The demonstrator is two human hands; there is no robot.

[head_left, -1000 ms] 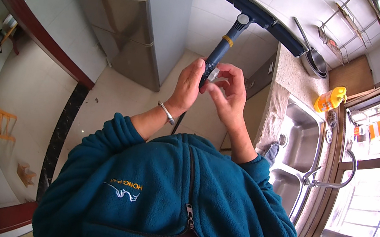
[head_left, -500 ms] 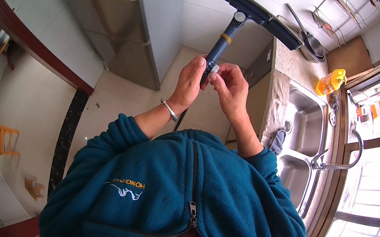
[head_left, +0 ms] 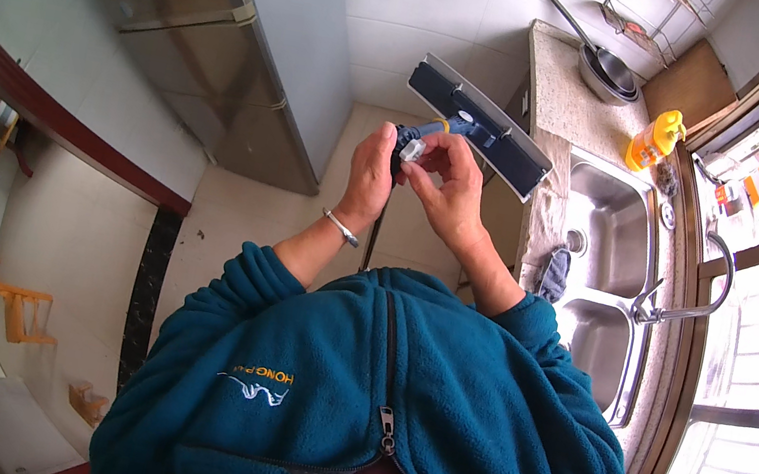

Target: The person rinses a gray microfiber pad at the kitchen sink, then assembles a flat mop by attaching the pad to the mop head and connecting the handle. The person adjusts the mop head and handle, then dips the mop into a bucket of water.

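Flat mop (head_left: pixel 476 128) held up before us

We see its long grey rectangular head tilted, underside facing us, joined by a blue swivel to a dark handle; a small white piece (head_left: pixel 412 148) sits at the joint.

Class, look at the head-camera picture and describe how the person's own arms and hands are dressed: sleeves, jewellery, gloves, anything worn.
Both hands are bare, with no gloves. The left hand has a thin silver bangle at the wrist. The right hand shows no jewellery. Both forearms are uncovered, because the sleeves of the teal fleece jacket are pushed up toward the elbows. The jacket has a dark front zip.
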